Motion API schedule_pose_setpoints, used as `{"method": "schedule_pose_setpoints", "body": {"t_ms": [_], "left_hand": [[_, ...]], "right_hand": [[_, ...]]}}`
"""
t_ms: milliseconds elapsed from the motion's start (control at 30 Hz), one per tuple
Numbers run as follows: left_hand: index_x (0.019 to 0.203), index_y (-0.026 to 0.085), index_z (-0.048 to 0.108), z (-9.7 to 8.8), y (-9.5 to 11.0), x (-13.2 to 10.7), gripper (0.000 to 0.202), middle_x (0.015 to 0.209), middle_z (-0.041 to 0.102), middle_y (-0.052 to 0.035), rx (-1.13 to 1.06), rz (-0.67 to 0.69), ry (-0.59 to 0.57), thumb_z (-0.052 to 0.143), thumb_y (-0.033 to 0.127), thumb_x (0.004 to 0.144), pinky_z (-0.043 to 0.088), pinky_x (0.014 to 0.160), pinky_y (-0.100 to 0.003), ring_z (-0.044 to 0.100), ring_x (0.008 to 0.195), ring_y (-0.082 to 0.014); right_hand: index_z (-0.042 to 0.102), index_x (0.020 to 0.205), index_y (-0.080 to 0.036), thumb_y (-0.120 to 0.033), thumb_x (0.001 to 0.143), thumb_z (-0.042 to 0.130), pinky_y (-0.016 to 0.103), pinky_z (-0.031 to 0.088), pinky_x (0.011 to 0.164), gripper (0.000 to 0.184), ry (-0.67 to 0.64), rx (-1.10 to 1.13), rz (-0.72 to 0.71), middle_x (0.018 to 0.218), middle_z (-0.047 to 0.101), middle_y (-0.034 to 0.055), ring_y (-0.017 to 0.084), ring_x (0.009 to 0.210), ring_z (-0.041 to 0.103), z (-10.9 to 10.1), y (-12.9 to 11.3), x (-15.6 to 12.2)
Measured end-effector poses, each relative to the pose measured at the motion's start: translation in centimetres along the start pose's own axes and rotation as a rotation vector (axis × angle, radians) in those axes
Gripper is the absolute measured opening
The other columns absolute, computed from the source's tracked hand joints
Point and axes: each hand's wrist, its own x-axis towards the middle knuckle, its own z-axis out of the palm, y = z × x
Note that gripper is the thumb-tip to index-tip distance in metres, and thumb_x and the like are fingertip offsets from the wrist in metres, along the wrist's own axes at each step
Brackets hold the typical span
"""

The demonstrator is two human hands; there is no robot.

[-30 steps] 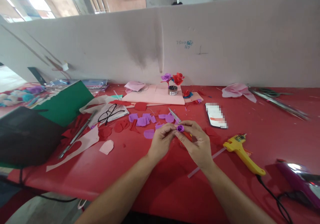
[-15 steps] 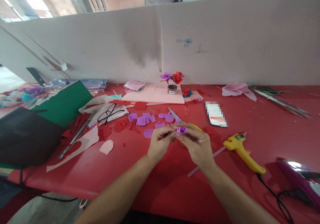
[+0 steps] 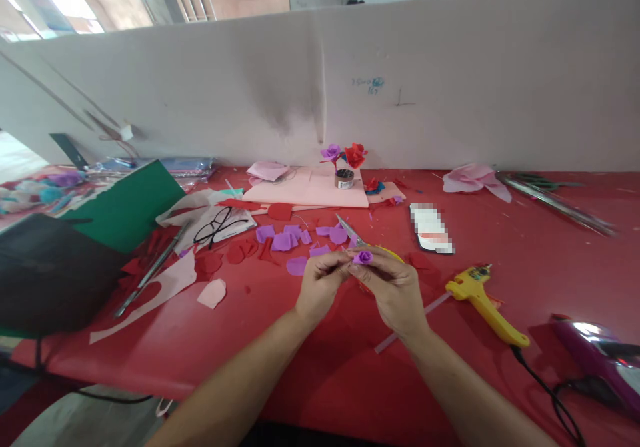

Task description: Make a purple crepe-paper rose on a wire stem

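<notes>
Between my two hands is a small purple paper flower (image 3: 363, 258), rolled tight at its centre. My right hand (image 3: 395, 284) pinches it between thumb and fingers. My left hand (image 3: 324, 279) is closed right beside it, its fingertips pressed together against the flower's left side; the exact grip is hidden. Just behind the hands lie scissors (image 3: 351, 230) with yellow handles, partly covered by my fingers. Cut purple petals (image 3: 285, 241) are scattered behind and left of my left hand.
A yellow glue gun (image 3: 487, 307) with a glue stick lies to the right, near a phone (image 3: 431, 227). Red and purple paper flowers (image 3: 355, 154) stand in a tape roll (image 3: 344, 179) at the back. Eyeglasses (image 3: 217, 226) and a green board (image 3: 135, 214) are left; a magenta tool (image 3: 590, 360) is far right.
The purple flower has tilted slightly and risen a touch between my fingers. Both hands stay nearly where they were, and the things on the table look unchanged.
</notes>
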Motion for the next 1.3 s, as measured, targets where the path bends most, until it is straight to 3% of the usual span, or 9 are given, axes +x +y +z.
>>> {"method": "schedule_pose_setpoints", "body": {"t_ms": [167, 367, 533, 667, 833, 1033, 1133, 1300], "left_hand": [[0.067, 0.017, 0.07, 0.3, 0.4, 0.0, 0.017, 0.06, 0.061, 0.0006, 0.085, -0.031, -0.03, 0.075, 0.033, 0.069, 0.042, 0.06, -0.023, 0.048, 0.057, -0.0094], [0.064, 0.015, 0.062, 0.5, 0.5, 0.1, 0.029, 0.058, 0.053, 0.0015, 0.182, -0.106, -0.135, 0.065, 0.039, 0.078, 0.035, 0.057, -0.023, 0.042, 0.056, -0.0088], [0.063, 0.016, 0.064, 0.5, 0.6, 0.3, 0.026, 0.057, 0.05, 0.0016, 0.185, -0.052, -0.126, 0.067, 0.039, 0.076, 0.04, 0.066, -0.026, 0.043, 0.059, -0.011], [0.062, 0.017, 0.065, 0.5, 0.6, 0.2, 0.028, 0.056, 0.051, 0.001, 0.186, -0.051, -0.128, 0.069, 0.042, 0.074, 0.041, 0.065, -0.027, 0.043, 0.059, -0.0118], [0.066, 0.016, 0.066, 0.5, 0.5, 0.1, 0.028, 0.059, 0.053, 0.0009, 0.172, -0.039, -0.141, 0.07, 0.042, 0.074, 0.041, 0.061, -0.025, 0.045, 0.059, -0.0105], [0.073, 0.016, 0.061, 0.4, -0.3, 0.1, 0.03, 0.058, 0.054, 0.0026, 0.123, -0.189, -0.158, 0.064, 0.044, 0.08, 0.033, 0.046, -0.02, 0.04, 0.046, -0.0057], [0.083, 0.017, 0.062, 0.3, -0.7, 0.1, 0.028, 0.06, 0.056, 0.0037, 0.073, -0.247, -0.101, 0.066, 0.044, 0.077, 0.027, 0.04, -0.019, 0.037, 0.041, -0.0045], [0.081, 0.016, 0.06, 0.5, -0.3, 0.2, 0.025, 0.057, 0.054, 0.0042, -0.041, -0.32, -0.088, 0.068, 0.04, 0.076, 0.017, 0.041, -0.019, 0.029, 0.04, -0.003]], "right_hand": [[0.077, 0.087, -0.032, -0.018, 0.074, 0.074, 0.033, 0.056, 0.082, 0.019, 0.027, 0.042, 0.029, 0.095, 0.072, -0.0005, 0.018, 0.091, 0.067, -0.2, 0.5, 0.0], [0.076, 0.09, -0.03, -0.021, 0.076, 0.072, 0.028, 0.054, 0.062, 0.017, 0.046, 0.083, 0.134, 0.088, 0.071, 0.0, 0.015, 0.072, 0.064, -0.2, 1.0, 0.3], [0.076, 0.086, -0.029, -0.02, 0.074, 0.073, 0.032, 0.055, 0.072, 0.015, 0.051, 0.054, 0.088, 0.09, 0.072, 0.0004, 0.017, 0.078, 0.065, -0.2, 1.1, 0.1], [0.075, 0.085, -0.03, -0.018, 0.075, 0.071, 0.035, 0.055, 0.079, 0.016, 0.046, 0.035, 0.025, 0.092, 0.072, 0.0001, 0.019, 0.085, 0.066, -0.3, 1.1, -0.1], [0.075, 0.082, -0.029, -0.02, 0.075, 0.072, 0.032, 0.055, 0.071, 0.012, 0.055, 0.009, 0.01, 0.091, 0.072, 0.0008, 0.019, 0.082, 0.066, -0.1, 0.4, -0.1], [0.074, 0.088, -0.026, -0.028, 0.073, 0.075, 0.027, 0.05, 0.06, 0.016, 0.07, 0.073, 0.246, 0.071, 0.068, -0.0003, 0.017, 0.07, 0.063, -0.3, 0.6, 0.4], [0.074, 0.092, -0.023, -0.031, 0.067, 0.079, 0.027, 0.049, 0.06, 0.027, 0.037, 0.135, 0.35, 0.078, 0.07, 0.0018, 0.017, 0.071, 0.061, -0.3, 0.7, 0.7], [0.075, 0.092, -0.023, -0.032, 0.07, 0.077, 0.027, 0.048, 0.064, 0.024, 0.01, 0.168, 0.35, 0.08, 0.069, 0.0023, 0.015, 0.072, 0.06, -0.3, 0.7, 0.9]]}}
